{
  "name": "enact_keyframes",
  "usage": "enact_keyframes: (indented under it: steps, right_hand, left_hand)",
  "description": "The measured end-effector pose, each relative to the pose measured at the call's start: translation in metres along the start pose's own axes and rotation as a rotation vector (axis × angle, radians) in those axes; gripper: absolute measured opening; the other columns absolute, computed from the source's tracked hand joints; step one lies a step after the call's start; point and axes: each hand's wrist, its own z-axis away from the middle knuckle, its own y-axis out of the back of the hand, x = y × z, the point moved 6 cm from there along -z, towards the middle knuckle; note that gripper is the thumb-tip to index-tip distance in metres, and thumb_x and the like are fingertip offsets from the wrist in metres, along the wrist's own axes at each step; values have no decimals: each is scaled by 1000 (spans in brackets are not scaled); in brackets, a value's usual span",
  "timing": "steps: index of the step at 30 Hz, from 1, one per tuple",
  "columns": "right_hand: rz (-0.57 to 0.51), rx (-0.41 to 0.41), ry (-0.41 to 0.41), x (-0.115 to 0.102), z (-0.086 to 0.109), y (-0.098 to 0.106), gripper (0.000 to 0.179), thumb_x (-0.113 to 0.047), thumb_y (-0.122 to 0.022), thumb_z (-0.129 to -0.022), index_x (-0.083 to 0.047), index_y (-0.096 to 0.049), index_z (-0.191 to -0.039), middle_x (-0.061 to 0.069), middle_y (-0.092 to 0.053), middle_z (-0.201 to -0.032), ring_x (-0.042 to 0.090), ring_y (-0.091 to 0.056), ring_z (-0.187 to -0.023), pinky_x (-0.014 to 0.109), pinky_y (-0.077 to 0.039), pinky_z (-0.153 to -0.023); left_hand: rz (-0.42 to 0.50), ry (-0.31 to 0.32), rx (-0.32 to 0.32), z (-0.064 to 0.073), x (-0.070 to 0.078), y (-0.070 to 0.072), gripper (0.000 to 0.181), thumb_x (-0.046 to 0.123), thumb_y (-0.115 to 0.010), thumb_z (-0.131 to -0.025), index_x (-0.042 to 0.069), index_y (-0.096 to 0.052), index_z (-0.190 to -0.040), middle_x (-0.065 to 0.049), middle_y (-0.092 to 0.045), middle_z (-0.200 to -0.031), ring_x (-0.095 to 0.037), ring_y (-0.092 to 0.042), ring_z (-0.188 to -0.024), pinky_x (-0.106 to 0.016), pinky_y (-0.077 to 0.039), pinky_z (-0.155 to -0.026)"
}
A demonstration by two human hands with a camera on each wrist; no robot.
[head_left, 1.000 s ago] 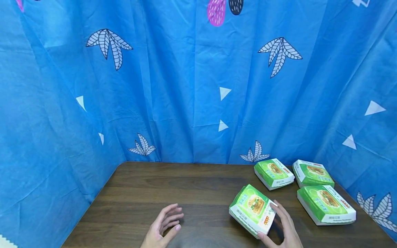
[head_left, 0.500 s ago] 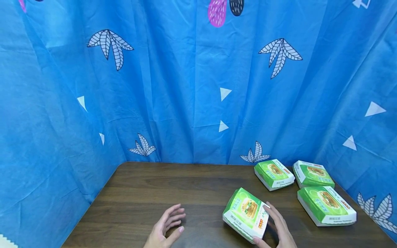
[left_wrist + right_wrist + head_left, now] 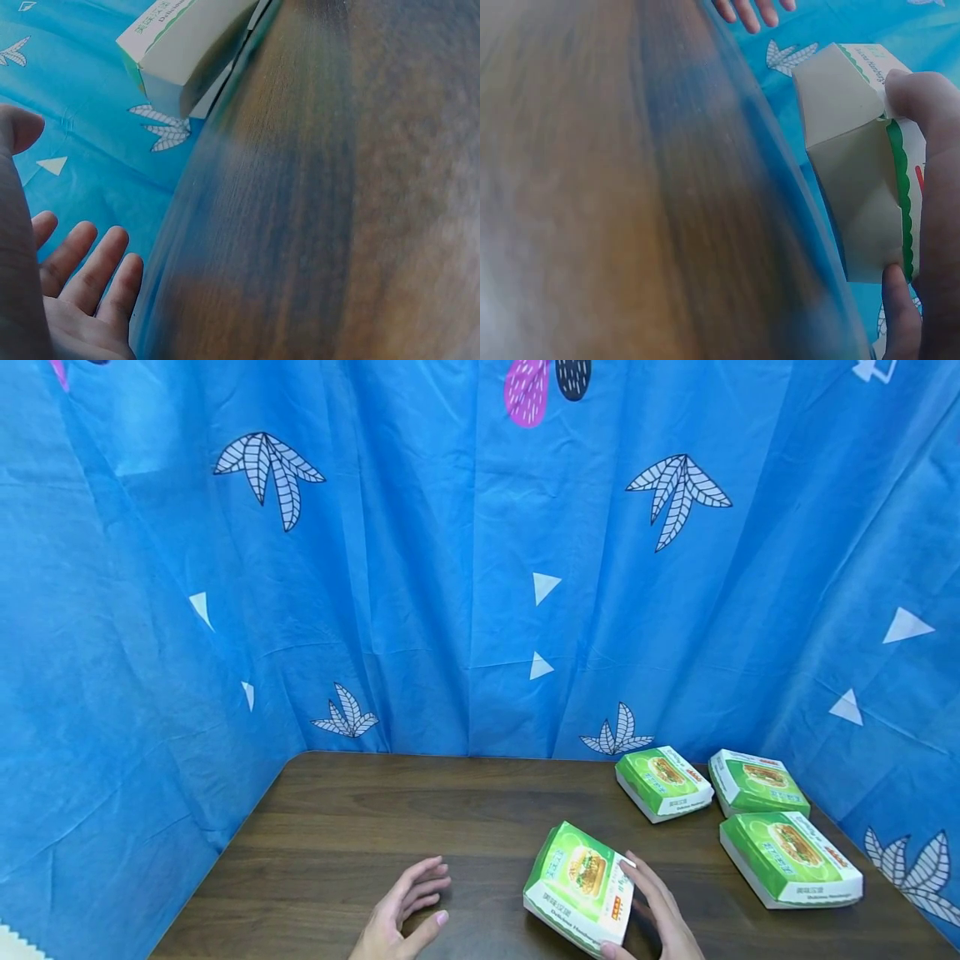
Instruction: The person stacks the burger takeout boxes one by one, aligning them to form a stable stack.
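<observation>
burger box (image 3: 576, 883) in right hand (image 3: 660, 914), between thumb and fingers

The left hand (image 3: 392, 917) and right hand (image 3: 667, 920) are bare.

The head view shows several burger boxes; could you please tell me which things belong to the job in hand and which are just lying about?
In the job, it seems:
held burger box
right grip, holding it

Lying about for now:
three untouched burger boxes on the right of the table, though they match and may belong too
blue curtain, only backdrop
</observation>
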Motion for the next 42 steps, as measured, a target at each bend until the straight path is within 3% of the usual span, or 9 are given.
enact_keyframes:
  steps: [4, 10, 15, 22, 27, 31, 34, 38, 42]
  right_hand:
    - [-40, -48, -34, -2, 1, -3, 87, -40, -82, -75, -34, -31, -145, 4, -24, -154, 12, -30, -131, 33, -50, -89]
    - [-82, -183, -207, -7, 8, -6, 88, -56, -74, -76, -45, -19, -144, -1, -16, -156, 31, -32, -136, 65, -33, -101]
    - [-75, -201, -174, -11, 10, -9, 90, -54, -75, -76, -45, -19, -145, -3, -15, -157, 28, -25, -138, 68, -31, -100]
    - [-136, -262, -117, -15, 8, -14, 90, -46, -77, -78, -42, -20, -147, -1, -15, -156, 32, -28, -137, 55, -39, -100]
    - [-160, -290, -36, -16, 8, -18, 95, -38, -80, -76, -39, -19, -149, 2, -14, -157, 23, -23, -137, 61, -37, -97]
    - [-130, -306, 101, -16, 8, -21, 102, -32, -81, -76, -30, -15, -153, 8, -13, -158, -9, -18, -132, 40, -42, -95]
    - [-121, -306, 150, -17, 8, -23, 103, -33, -81, -76, -28, -14, -154, 8, -14, -158, -26, -13, -122, 23, -42, -90]
    - [-147, -328, 139, -21, 9, -25, 101, -35, -80, -77, -30, -14, -153, 7, -13, -157, -22, -18, -123, 21, -42, -90]
    - [-174, -364, 89, -25, 10, -29, 100, -35, -80, -77, -31, -14, -153, 6, -11, -158, -1, -27, -132, 21, -41, -94]
  left_hand:
    - [13, 25, 0, 0, -2, 0, 56, 0, -63, -89, 7, -41, -140, -29, -51, -132, -35, -56, -119, -29, -50, -96]
    - [3, 15, -12, 0, -1, -1, 54, 0, -62, -90, -1, -40, -140, -29, -51, -132, -29, -59, -118, -29, -50, -95]
    - [17, 134, -30, 0, -4, -1, 53, 6, -60, -93, 3, -39, -142, -24, -50, -137, -28, -56, -121, -28, -48, -97]
    - [44, 322, -65, 2, -7, -2, 57, 17, -60, -95, 8, -35, -145, -16, -43, -146, -23, -51, -127, -26, -45, -101]
    - [39, 271, -71, 2, -6, -3, 57, 15, -60, -95, 7, -35, -145, -18, -44, -145, -23, -52, -126, -26, -46, -100]
    - [-1, 188, -78, 2, -6, -4, 56, 11, -60, -94, 3, -36, -144, -22, -44, -143, -25, -55, -124, -26, -47, -99]
    - [-16, 207, -91, 1, -8, -5, 57, 12, -60, -94, 3, -36, -145, -22, -45, -143, -23, -55, -123, -26, -46, -99]
    - [-6, 251, -99, 1, -10, -6, 58, 15, -62, -94, 5, -36, -145, -20, -47, -141, -22, -56, -123, -25, -46, -99]
    - [-14, 229, -108, 1, -9, -5, 57, 14, -60, -95, 4, -36, -145, -21, -47, -140, -22, -56, -123, -25, -46, -98]
